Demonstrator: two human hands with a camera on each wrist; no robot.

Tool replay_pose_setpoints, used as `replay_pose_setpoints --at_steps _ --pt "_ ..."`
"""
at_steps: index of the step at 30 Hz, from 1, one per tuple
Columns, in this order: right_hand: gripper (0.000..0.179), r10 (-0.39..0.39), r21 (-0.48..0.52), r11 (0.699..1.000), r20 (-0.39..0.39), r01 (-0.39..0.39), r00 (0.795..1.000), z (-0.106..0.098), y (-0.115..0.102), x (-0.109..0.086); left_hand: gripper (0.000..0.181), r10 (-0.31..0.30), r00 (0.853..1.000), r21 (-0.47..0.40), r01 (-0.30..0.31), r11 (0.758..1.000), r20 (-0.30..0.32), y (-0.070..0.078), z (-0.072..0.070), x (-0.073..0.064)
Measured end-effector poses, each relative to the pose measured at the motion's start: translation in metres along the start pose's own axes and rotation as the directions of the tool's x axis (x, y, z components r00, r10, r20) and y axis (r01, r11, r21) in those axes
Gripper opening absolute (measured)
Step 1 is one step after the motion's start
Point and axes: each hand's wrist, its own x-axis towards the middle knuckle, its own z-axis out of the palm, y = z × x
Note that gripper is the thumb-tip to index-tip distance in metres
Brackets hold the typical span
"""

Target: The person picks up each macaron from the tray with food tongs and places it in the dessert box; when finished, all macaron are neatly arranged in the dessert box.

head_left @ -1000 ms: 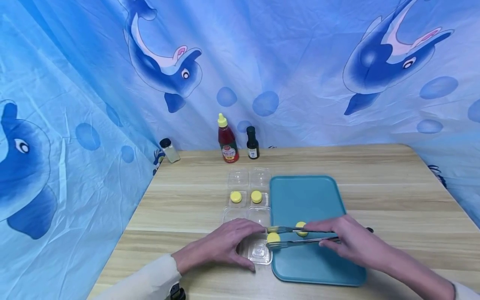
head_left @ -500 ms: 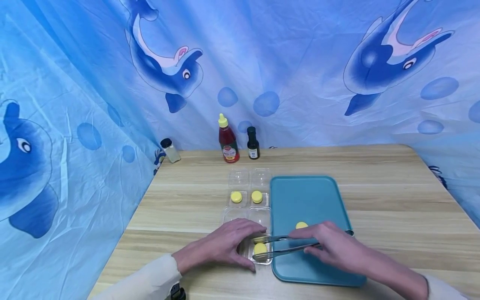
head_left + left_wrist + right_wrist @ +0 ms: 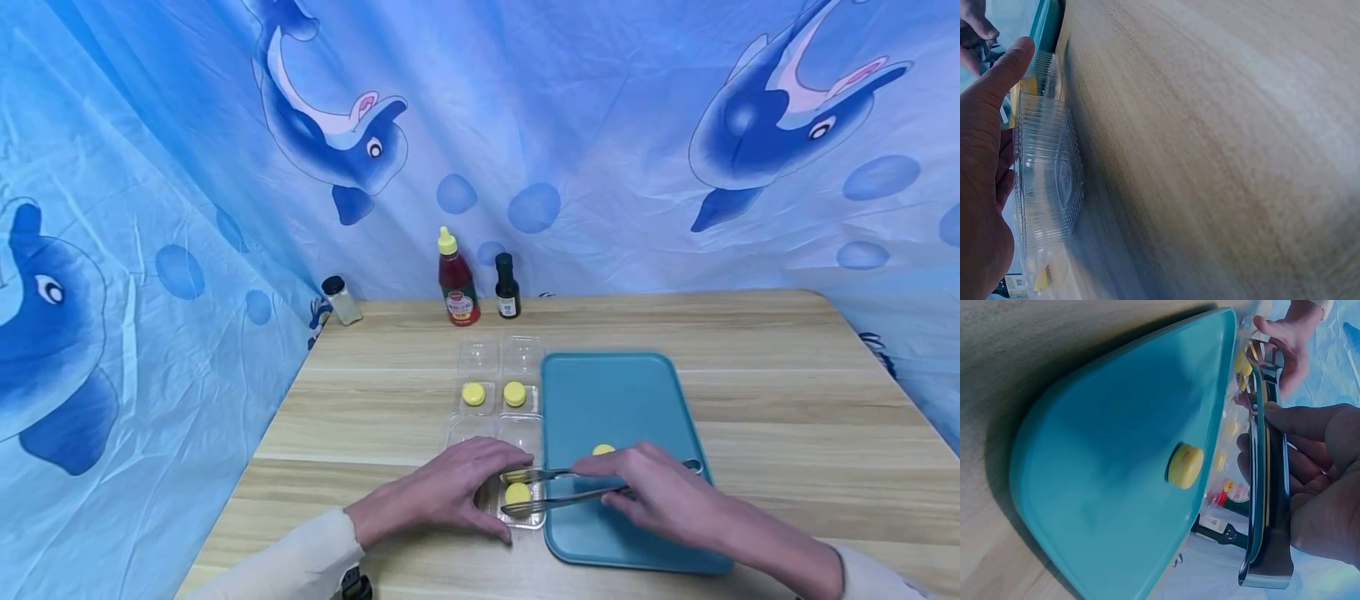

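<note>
My right hand holds metal tongs with fork-like ends, thumb on one side and fingers on the other. The spread tong tips reach over the right compartment of the near clear plastic box, on either side of a yellow macaron. Whether both tips touch it, I cannot tell. My left hand curves round that box, its thumb at the front and fingers toward the raised lid; it covers the left compartment. One more macaron lies on the teal tray, partly behind my right hand in the head view.
Behind stands a second open clear box holding two yellow macarons. Along the table's back are a red sauce bottle, a small dark bottle and a black-capped shaker. A dolphin-print curtain hangs behind the table.
My right hand has moved left with the tongs, carrying one macaron from the tray's left edge into the near box's right compartment. The left hand has stayed in place.
</note>
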Motion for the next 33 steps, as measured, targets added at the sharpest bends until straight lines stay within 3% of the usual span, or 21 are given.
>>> replay_pose_setpoints --at_steps 16,21,33 --pt "0.048 0.000 -0.030 1.000 -0.015 -0.001 1.000 -0.008 -0.002 -0.004 0.104 -0.035 0.999 -0.023 0.035 0.999 0.024 0.002 -0.002 0.001" --pt "0.051 -0.006 -0.040 0.999 -0.035 0.004 0.999 -0.019 0.001 -0.013 0.104 -0.026 1.000 -0.014 0.026 1.000 0.016 0.002 -0.001 0.000" --pt "0.055 0.078 -0.076 0.994 -0.082 -0.084 0.994 -0.045 0.017 -0.040 0.106 -0.024 1.000 -0.014 0.024 1.000 0.011 0.001 -0.003 -0.002"
